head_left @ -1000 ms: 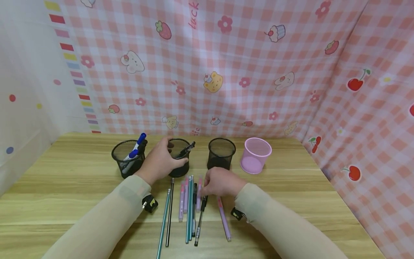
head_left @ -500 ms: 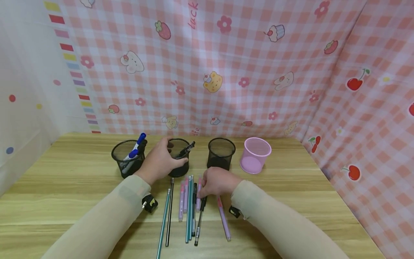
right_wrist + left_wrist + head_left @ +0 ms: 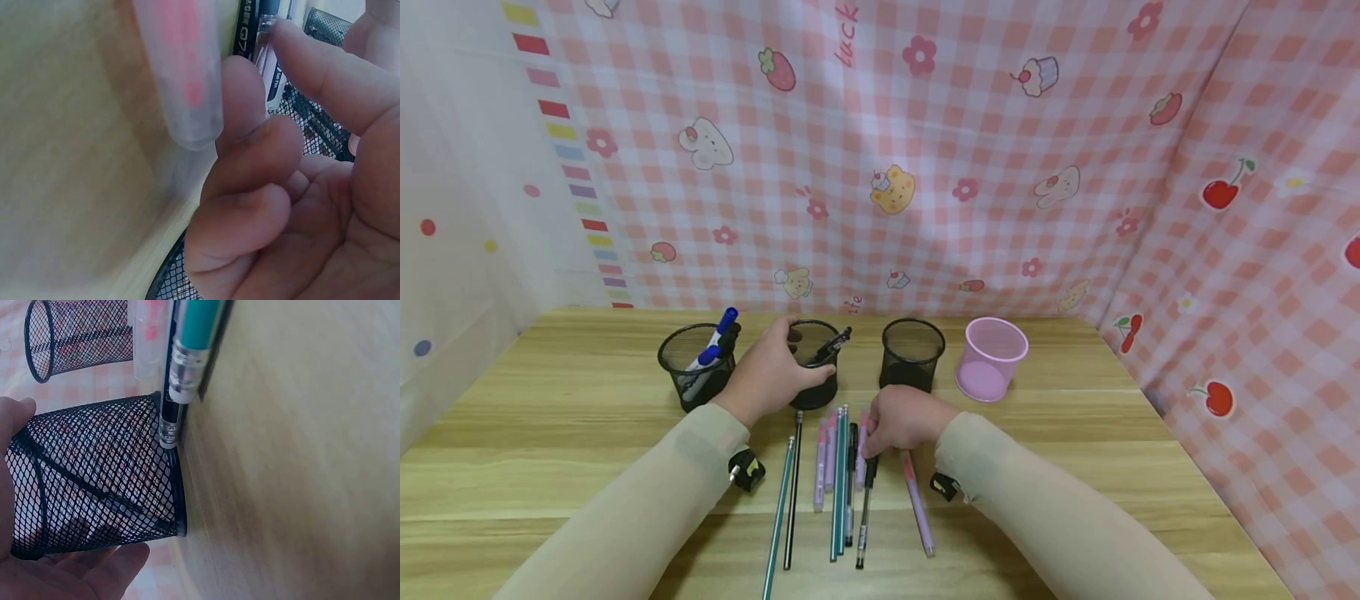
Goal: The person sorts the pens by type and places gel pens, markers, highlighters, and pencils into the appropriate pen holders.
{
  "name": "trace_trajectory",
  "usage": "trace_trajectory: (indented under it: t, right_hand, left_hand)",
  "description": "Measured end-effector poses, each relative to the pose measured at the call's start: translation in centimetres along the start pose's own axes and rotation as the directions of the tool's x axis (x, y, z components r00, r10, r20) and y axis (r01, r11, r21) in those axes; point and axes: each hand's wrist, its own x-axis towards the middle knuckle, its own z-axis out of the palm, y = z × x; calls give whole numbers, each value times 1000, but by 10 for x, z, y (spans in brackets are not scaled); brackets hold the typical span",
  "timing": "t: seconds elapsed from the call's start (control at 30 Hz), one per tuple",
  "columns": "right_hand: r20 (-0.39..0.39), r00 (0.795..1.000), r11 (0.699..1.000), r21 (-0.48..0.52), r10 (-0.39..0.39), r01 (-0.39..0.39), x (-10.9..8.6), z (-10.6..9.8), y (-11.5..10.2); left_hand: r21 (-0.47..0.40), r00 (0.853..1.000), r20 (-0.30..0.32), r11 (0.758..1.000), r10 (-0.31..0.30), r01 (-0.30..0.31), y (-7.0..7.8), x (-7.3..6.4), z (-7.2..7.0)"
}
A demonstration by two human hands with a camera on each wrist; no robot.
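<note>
My left hand holds a black mesh pen cup, thumb on one side and fingers on the other in the left wrist view. A black pen leans inside that cup. Over the row of pens, my right hand pinches the cap end of a black gel pen, partly hidden by the fingertips. Beside it lie another black gel pen, teal pencils and purple highlighters. One highlighter lies apart under the right wrist, its pink-tinted end large in the right wrist view.
Left of the held cup stands a mesh cup with blue-capped markers. A black mesh cup and a pink cup stand to the right. A black pencil and a teal pencil lie between the forearms.
My right hand has shifted slightly left, and the lower end of the black gel pen has swung a little to the right. The left hand stays on its cup.
</note>
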Motion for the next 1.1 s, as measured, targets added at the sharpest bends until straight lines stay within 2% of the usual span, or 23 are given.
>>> trace_trajectory:
  t: [0.67, 1.1]
  right_hand:
    - [51, 998, 998, -65, 23, -20, 8, 2, -6]
    - [23, 997, 994, -80, 78, -76, 8, 5, -10]
  left_hand:
    - [1, 1000, 6, 1000, -16, 16, -1, 0, 1]
    - [0, 1000, -7, 1000, -2, 2, -1, 1, 1]
